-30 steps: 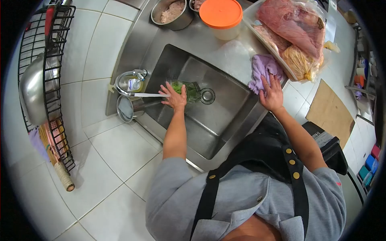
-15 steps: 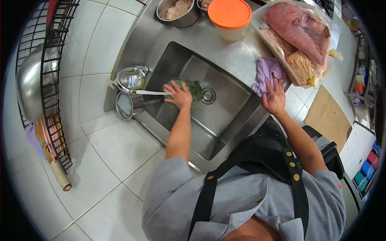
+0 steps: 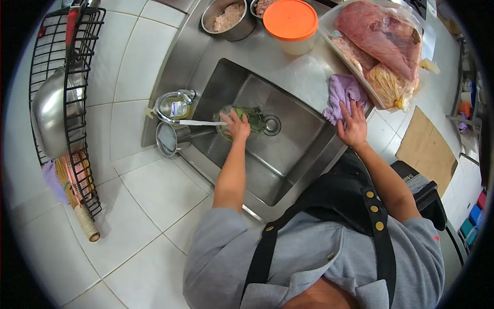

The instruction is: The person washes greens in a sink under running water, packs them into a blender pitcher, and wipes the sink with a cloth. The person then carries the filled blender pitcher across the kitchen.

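My left hand reaches down into the sink with its fingers apart and partly hidden. They touch a see-through, greenish object that seems to have leafy green in it; whether it is a jar or a bag I cannot tell. Beside my wrist, a white stream of water runs from the curved tap onto it. My right hand lies flat, fingers stretched out, at the edge of a crumpled purple cloth on the counter's right corner.
Behind the sink stand a metal pot of pale minced meat and a tub with an orange lid. A tray of bagged raw meat sits at the back right. A metal cup is near the tap; a wire rack hangs left.
My left hand has gone from lying spread over the greenish object to having its fingers bent down into it. My right hand stays on the cloth. The view has shifted slightly.
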A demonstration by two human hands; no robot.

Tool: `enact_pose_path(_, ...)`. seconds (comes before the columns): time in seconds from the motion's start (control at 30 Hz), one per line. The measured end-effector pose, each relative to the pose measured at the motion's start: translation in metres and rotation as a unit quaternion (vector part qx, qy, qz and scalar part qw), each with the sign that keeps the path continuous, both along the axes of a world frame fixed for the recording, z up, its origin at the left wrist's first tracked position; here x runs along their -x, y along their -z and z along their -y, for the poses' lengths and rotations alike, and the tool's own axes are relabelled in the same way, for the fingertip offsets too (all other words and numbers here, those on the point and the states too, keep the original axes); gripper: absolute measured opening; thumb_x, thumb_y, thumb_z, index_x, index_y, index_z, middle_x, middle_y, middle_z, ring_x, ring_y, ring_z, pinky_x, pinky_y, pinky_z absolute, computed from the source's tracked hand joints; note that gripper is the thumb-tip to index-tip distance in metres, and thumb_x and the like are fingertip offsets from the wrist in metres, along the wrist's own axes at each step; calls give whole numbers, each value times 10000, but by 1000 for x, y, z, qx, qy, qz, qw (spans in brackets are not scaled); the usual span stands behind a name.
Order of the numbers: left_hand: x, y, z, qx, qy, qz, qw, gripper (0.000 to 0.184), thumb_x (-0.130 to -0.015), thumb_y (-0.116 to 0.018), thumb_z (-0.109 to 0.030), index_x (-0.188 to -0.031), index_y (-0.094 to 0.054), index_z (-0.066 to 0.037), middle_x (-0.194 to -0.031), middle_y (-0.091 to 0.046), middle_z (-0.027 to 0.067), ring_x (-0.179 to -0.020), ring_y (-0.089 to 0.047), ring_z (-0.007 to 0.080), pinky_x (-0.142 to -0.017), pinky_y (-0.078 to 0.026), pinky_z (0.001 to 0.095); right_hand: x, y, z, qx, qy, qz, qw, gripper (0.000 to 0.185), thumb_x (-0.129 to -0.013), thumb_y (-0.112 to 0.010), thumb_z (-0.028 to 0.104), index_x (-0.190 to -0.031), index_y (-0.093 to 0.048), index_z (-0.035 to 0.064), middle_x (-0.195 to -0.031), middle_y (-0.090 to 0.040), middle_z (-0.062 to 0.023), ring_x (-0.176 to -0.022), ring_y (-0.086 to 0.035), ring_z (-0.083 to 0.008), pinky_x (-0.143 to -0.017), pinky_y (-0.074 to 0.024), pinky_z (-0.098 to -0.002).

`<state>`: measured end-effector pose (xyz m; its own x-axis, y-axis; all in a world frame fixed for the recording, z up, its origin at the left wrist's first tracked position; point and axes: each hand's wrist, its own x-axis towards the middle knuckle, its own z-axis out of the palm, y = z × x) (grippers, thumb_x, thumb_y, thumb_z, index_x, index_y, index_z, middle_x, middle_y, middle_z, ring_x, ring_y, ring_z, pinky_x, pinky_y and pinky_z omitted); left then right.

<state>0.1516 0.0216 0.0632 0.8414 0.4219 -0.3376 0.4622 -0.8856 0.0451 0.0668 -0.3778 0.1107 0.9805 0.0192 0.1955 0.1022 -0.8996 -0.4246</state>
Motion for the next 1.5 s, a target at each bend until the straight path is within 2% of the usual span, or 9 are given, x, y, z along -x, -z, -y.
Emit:
enact_pose_path(0.2, -1, -62, -13, -28, 63, -25, 997, 770, -768, -639, -516, -1376, -305, -183, -1372, -274, 173, -1252, -344, 382, -973, -358, 530, 1, 0, 0, -21, 5, 12, 1000, 578, -741, -613, 194, -1301, -490, 119, -1309, -424, -271, -1178, -409, -503, -1027, -324, -515)
enact_pose_path(0.3, -6, -45, -41, 106, 165, -19, 980, 706, -728, -734, -381, -1255, -347, -115, -1234, -356, 198, -1182, -394, 410, -973, -378, 471, 2, 0, 1, -29, 8, 14, 999, 578, -743, -616, 197, -1302, -489, 126, -1311, -425, -264, -1181, -408, -500, -1027, -323, -516)
enact_pose_path(0.73, -12, 10, -46, 68, 119, -91, 986, 679, -753, -635, -120, -1320, -264, -95, -1288, -324, 255, -1221, -379, 436, -1013, -354, 445, -2, -2, -1, 0, 9, -1, 1000, 581, -735, -619, 188, -1300, -497, 131, -1314, -431, -261, -1194, -406, -494, -1028, -325, -508)
enact_pose_path(0.93, -12, -25, -33, 89, 169, -71, 979, 560, -733, -642, -137, -1222, -374, -93, -1224, -372, 215, -1150, -427, 410, -949, -388, 463, 0, -2, 1, -16, 2, 27, 1000, 567, -737, -617, 191, -1289, -503, 126, -1292, -443, -265, -1174, -416, -499, -1016, -332, -521)
enact_pose_path(1.13, 6, -23, 0, -29, 24, 134, 990, 570, -821, -613, -386, -1246, -387, -80, -1290, -359, 180, -1175, -410, 407, -964, -354, 512, 1, -2, 0, -21, 7, 28, 999, 564, -732, -622, 194, -1281, -513, 129, -1281, -452, -260, -1169, -425, -491, -1015, -334, -520)
enact_pose_path(1.2, 0, -12, 15, -84, -31, 153, 984, 648, -886, -474, -474, -1372, -293, -85, -1413, -258, 196, -1263, -345, 403, -996, -318, 548, 1, -2, 0, -16, 8, 25, 1000, 566, -731, -623, 196, -1282, -514, 130, -1279, -455, -259, -1169, -427, -488, -1015, -333, -521)
enact_pose_path(1.3, -4, 4, 26, 6, -111, 152, 982, 676, -925, -363, -489, -1451, -186, -104, -1500, -102, 201, -1328, -276, 395, -1032, -293, 535, 1, -2, 1, -13, 6, 8, 1000, 568, -736, -626, 173, -1291, -514, 132, -1314, -440, -258, -1208, -404, -485, -1024, -336, -494)
enact_pose_path(1.4, -2, 14, 22, -35, -84, 131, 987, 641, -942, -337, -457, -1458, -192, -106, -1518, -21, 198, -1345, -262, 381, -1045, -282, 531, 1, 0, 0, -11, 0, 8, 1000, 567, -733, -626, 172, -1289, -518, 136, -1318, -436, -256, -1203, -410, -482, -1022, -339, -492)
enact_pose_path(1.5, 0, 16, 19, -26, -75, 157, 984, 585, -937, -371, -403, -1446, -247, -145, -1516, -72, 185, -1346, -274, 355, -1030, -283, 562, 0, 2, -2, -6, 11, -2, 1000, 570, -728, -626, 168, -1288, -520, 138, -1319, -435, -255, -1194, -419, -481, -1021, -341, -492)
